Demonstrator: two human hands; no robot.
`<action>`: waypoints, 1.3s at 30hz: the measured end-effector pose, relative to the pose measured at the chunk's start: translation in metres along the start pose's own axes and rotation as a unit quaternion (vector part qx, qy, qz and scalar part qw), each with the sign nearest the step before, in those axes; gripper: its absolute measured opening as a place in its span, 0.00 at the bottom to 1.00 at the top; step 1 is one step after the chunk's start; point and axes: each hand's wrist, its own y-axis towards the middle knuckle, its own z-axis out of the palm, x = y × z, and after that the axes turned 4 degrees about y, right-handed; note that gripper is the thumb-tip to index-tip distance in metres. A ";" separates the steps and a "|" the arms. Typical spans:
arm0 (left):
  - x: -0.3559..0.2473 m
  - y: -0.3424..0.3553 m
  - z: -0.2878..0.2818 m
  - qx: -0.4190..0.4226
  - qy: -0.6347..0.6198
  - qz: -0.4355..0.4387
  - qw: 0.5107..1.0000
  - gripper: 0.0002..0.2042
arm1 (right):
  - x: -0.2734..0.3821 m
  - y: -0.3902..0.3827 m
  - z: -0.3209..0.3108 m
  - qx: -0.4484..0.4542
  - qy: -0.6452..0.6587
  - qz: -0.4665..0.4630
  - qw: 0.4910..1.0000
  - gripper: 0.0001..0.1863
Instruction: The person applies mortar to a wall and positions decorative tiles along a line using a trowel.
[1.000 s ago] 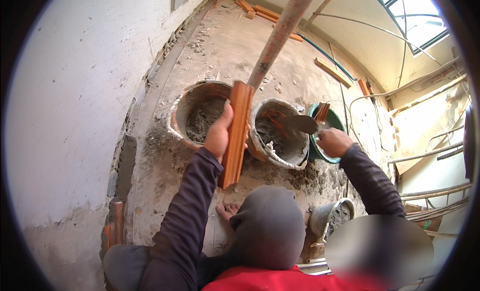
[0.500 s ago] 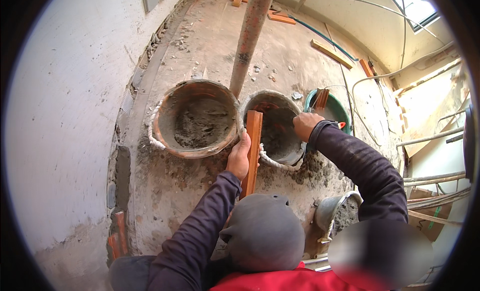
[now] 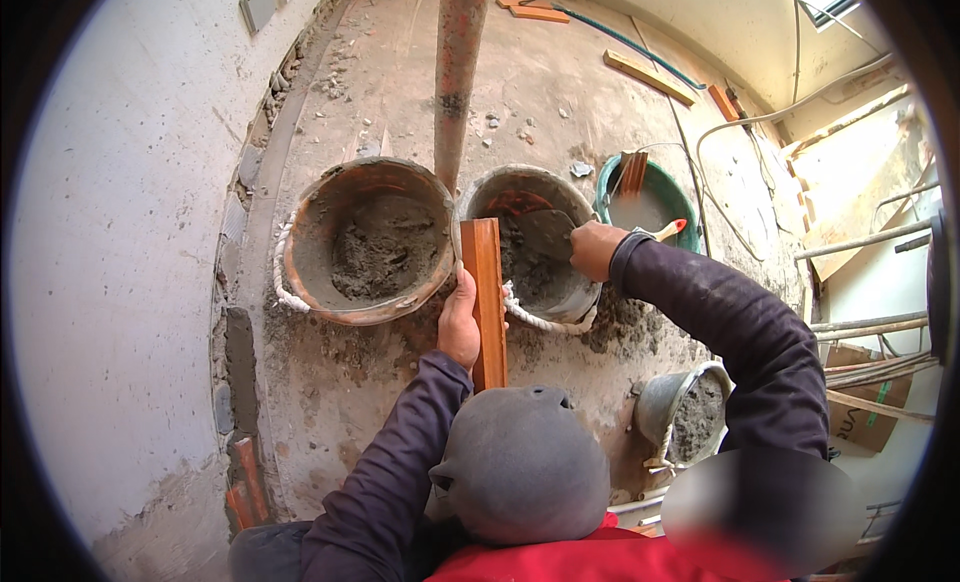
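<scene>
My left hand (image 3: 461, 323) grips a long, narrow reddish-brown tile strip (image 3: 487, 312), held lengthwise by its left edge with fingertips showing on the right side. Its far end overlaps the near left rim of the middle bucket (image 3: 590, 316), which holds grey mortar (image 3: 520, 272). My right hand (image 3: 597, 250) is closed at that bucket's right rim, around the handle of a trowel. The trowel's grey blade (image 3: 546, 232) reaches inside, over the mortar. The handle is mostly hidden by my fingers.
Left stands a larger mortar bucket (image 3: 300, 272) with a rope handle. A green tub (image 3: 690, 212) at right holds cloudy water, brown strips and a red-tipped brush. A smaller mortar bucket (image 3: 652, 407) is nearer me. A pole (image 3: 455, 102) rises behind the buckets; a white wall (image 3: 130, 232) borders the left.
The view has shifted, so the buckets sit further left. The trowel blade now shows more clearly inside the middle bucket. Both hands keep their holds.
</scene>
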 end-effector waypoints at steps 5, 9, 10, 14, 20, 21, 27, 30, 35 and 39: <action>-0.001 0.001 -0.005 0.040 0.003 0.000 0.999 0.35 | 0.010 -0.013 -0.001 -0.044 0.115 0.053 0.991 0.12; -0.003 0.000 -0.005 0.039 0.002 -0.004 0.999 0.36 | 0.012 -0.013 0.003 -0.046 0.119 0.040 0.991 0.11; -0.003 0.000 -0.006 0.040 0.002 -0.007 0.999 0.36 | 0.012 -0.012 0.006 -0.052 0.123 0.040 0.990 0.11; -0.004 0.001 -0.007 0.052 0.012 0.004 0.999 0.35 | 0.007 0.001 0.015 -0.006 -0.015 -0.078 0.997 0.12; -0.014 -0.004 -0.002 0.031 0.008 -0.005 0.999 0.34 | 0.008 0.019 0.022 0.029 -0.116 -0.176 0.977 0.15; -0.016 -0.005 -0.001 0.026 0.008 -0.001 1.000 0.33 | 0.009 0.021 0.024 0.029 -0.061 -0.145 0.987 0.16; -0.008 0.000 -0.002 0.030 -0.005 0.010 0.999 0.33 | 0.009 0.011 0.015 0.076 0.229 0.031 0.970 0.21; -0.004 0.003 -0.007 0.037 -0.015 0.025 0.999 0.33 | 0.027 -0.009 -0.011 0.098 0.302 0.036 0.948 0.22; -0.021 -0.006 -0.001 0.024 -0.019 -0.005 1.000 0.33 | 0.013 -0.035 -0.007 0.122 0.459 0.034 0.879 0.20; -0.049 -0.002 -0.008 0.073 -0.040 0.035 0.996 0.32 | 0.007 -0.080 -0.004 0.050 0.589 0.051 0.805 0.18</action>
